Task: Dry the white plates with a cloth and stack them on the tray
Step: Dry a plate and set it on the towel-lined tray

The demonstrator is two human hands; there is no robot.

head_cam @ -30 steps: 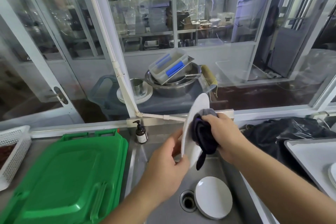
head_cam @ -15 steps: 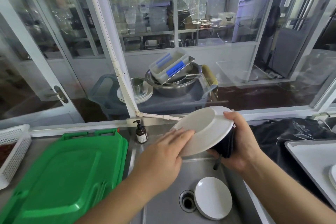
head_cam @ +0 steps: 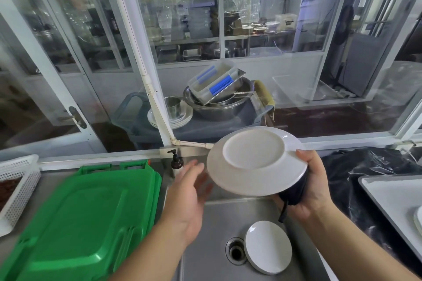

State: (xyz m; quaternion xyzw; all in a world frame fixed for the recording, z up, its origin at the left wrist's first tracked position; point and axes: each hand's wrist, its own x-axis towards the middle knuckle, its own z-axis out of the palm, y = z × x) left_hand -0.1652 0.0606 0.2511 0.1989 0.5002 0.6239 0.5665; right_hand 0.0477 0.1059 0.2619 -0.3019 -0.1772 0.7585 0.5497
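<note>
A white plate [head_cam: 255,161] hangs over the sink with its underside facing me. My right hand [head_cam: 314,186] holds it at the right rim, thumb on top, with a dark cloth [head_cam: 294,191] bunched between my palm and the plate. My left hand [head_cam: 189,194] is blurred and hovers just left of the plate, fingers straight, holding nothing. A second white plate [head_cam: 268,246] lies in the sink beside the drain. The white tray [head_cam: 388,198] sits at the far right with the edge of a plate stack [head_cam: 418,218] on it.
The steel sink [head_cam: 210,235] is right below my hands. A green plastic lid [head_cam: 75,219] covers the counter on the left, with a white basket [head_cam: 16,180] beyond it. A pump bottle [head_cam: 177,162] stands behind the sink. A black bag [head_cam: 365,171] lies at the right.
The plate went from standing on edge to facing underside-up and shifted right. The cloth moved from its face to beneath it. My left hand let go and drew back to the left.
</note>
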